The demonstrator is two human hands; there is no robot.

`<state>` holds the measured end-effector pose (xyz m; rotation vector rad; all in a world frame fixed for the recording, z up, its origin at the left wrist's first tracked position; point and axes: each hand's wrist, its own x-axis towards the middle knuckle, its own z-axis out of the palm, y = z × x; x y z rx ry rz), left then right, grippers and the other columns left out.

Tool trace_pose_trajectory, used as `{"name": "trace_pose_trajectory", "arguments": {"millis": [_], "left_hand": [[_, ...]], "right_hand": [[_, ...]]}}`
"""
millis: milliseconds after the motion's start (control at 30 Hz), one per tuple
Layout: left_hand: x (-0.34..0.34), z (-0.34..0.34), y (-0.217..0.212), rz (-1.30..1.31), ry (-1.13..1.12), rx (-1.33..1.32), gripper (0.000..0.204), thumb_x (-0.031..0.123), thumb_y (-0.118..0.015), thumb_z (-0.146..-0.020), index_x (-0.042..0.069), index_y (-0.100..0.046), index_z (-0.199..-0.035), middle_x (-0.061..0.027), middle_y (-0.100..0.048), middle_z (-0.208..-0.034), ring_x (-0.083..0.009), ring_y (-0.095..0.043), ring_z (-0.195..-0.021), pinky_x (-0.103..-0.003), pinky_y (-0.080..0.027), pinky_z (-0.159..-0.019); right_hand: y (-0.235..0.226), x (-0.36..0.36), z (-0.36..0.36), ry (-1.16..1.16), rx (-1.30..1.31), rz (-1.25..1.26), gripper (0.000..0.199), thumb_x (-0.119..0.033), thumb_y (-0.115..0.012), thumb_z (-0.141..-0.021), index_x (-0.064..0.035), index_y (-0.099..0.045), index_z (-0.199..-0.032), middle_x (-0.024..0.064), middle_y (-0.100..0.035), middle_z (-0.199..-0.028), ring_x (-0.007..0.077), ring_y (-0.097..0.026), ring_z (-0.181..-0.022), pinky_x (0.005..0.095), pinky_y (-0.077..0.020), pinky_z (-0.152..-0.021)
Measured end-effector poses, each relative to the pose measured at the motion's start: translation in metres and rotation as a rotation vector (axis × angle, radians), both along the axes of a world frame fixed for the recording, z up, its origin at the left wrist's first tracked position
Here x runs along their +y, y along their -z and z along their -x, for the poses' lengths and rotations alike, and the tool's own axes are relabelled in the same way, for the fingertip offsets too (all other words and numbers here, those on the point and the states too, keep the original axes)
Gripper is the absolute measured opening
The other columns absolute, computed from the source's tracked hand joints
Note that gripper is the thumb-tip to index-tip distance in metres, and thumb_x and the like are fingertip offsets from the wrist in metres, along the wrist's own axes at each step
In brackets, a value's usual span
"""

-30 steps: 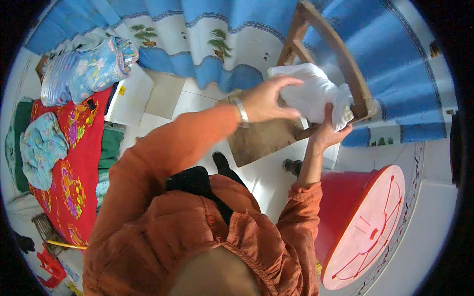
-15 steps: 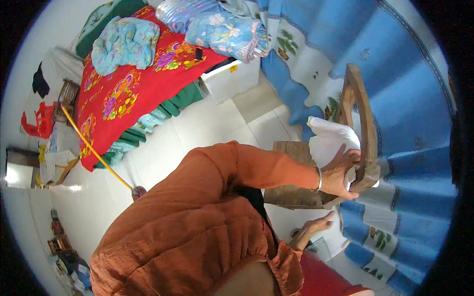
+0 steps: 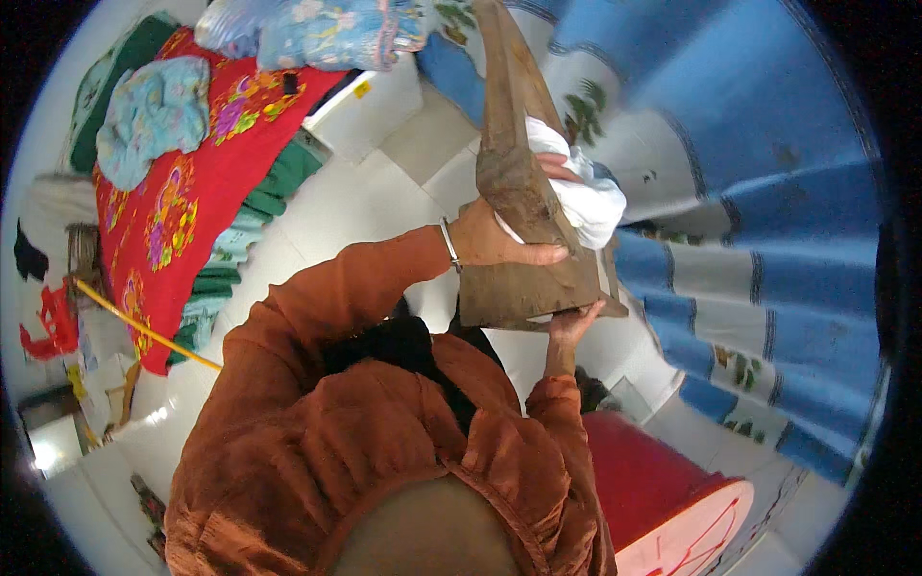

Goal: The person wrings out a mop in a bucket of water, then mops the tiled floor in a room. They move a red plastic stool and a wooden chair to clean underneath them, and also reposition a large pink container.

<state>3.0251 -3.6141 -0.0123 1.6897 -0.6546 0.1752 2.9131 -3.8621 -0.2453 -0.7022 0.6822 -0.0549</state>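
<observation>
A brown wooden chair (image 3: 523, 293) is held tilted in front of me, its upright back post pointing away. My left hand (image 3: 490, 238), with a bracelet at the wrist, is closed round the lower part of that post. Its thumb lies along the near side, and its fingertips show on the far side against a bunched white cloth (image 3: 594, 206). The cloth is pressed to the wood. From below, my right hand (image 3: 572, 328) grips the near edge of the chair's seat; some of its fingers are hidden under the wood.
Blue and white curtains (image 3: 749, 250) hang at the right. A red drum-shaped seat (image 3: 643, 470) stands close by my right arm. At the far left are a bed with a red cover (image 3: 158, 216), a white box (image 3: 370, 110) and a yellow pole (image 3: 144, 328).
The chair has swung leftward and turned, and now sits closer to my body. My right hand, free before, has taken hold of its seat edge. My left hand stays on the post with the cloth.
</observation>
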Motion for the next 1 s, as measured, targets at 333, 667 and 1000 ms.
{"name": "trace_pose_trajectory", "arguments": {"millis": [333, 667, 1000], "left_hand": [[0.080, 0.010, -0.044, 0.441, -0.148, 0.382, 0.064, 0.018, -0.077, -0.059, 0.006, -0.042, -0.112, -0.0045, -0.052, -0.104, -0.0134, -0.048, -0.097, -0.029, -0.038, -0.086], [0.278, -0.003, -0.107, 0.246, -0.552, 0.245, 0.040, 0.019, -0.070, -0.070, 0.003, -0.054, -0.103, -0.0040, -0.060, -0.089, -0.0155, -0.057, -0.081, -0.029, -0.048, -0.071], [0.491, -0.026, -0.179, 0.604, -0.394, -0.109, 0.017, 0.013, -0.059, -0.076, 0.001, -0.058, -0.088, -0.0051, -0.059, -0.082, -0.0141, -0.056, -0.077, -0.027, -0.045, -0.069]], "right_hand": [[-0.068, 0.047, -0.025, -0.300, -0.010, 0.144, 0.070, -0.060, -0.041, -0.079, -0.0106, -0.033, -0.128, 0.0097, -0.034, -0.131, 0.0258, -0.033, -0.120, 0.0430, -0.0256, -0.099], [-0.151, 0.201, -0.097, -0.462, -0.067, 0.262, 0.052, -0.036, -0.055, -0.082, 0.0044, -0.047, -0.113, 0.0118, -0.052, -0.111, 0.0245, -0.050, -0.099, 0.0371, -0.0390, -0.087], [-0.247, 0.390, -0.166, -0.607, -0.456, 0.176, 0.026, -0.005, -0.058, -0.075, 0.0058, -0.054, -0.098, 0.0110, -0.056, -0.097, 0.0201, -0.052, -0.089, 0.0322, -0.0401, -0.083]]}}
